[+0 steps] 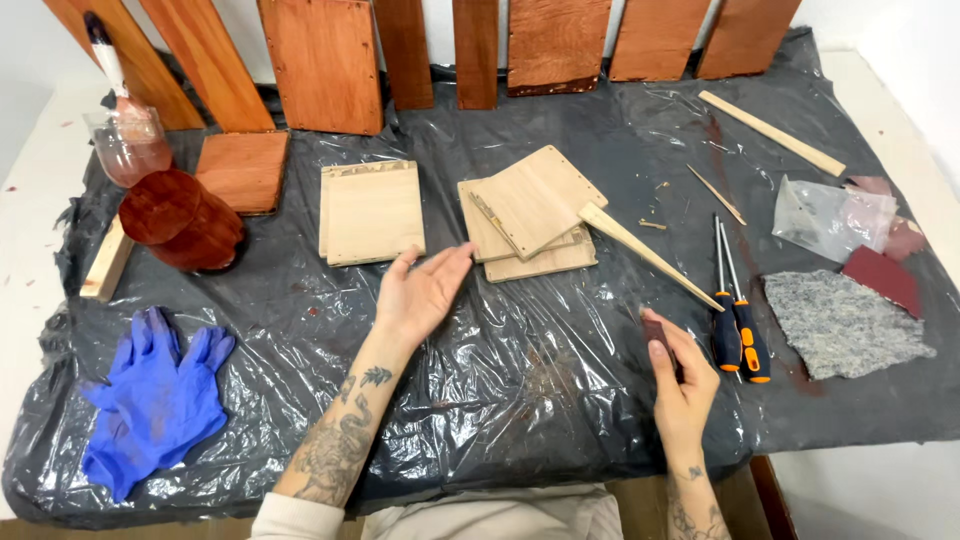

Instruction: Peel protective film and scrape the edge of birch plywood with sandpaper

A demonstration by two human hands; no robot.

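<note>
Now | left hand (425, 290) grip wide, empty, near wood panels (372, 212) | right hand (682, 375) grip holding dark red piece (656, 333)

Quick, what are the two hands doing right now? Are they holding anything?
Left hand: open, palm up, holding nothing, near the wood stack.
Right hand: fingers closed on a small dark red piece.

The left hand (425, 292) is stretched forward with its palm turned up and inward, fingers loosely spread and nothing in its grasp. The tattooed left forearm (335, 450) slants up from the lower edge. The right hand (682, 375) is raised edge-on, fingers curled round something small and dark.
</note>
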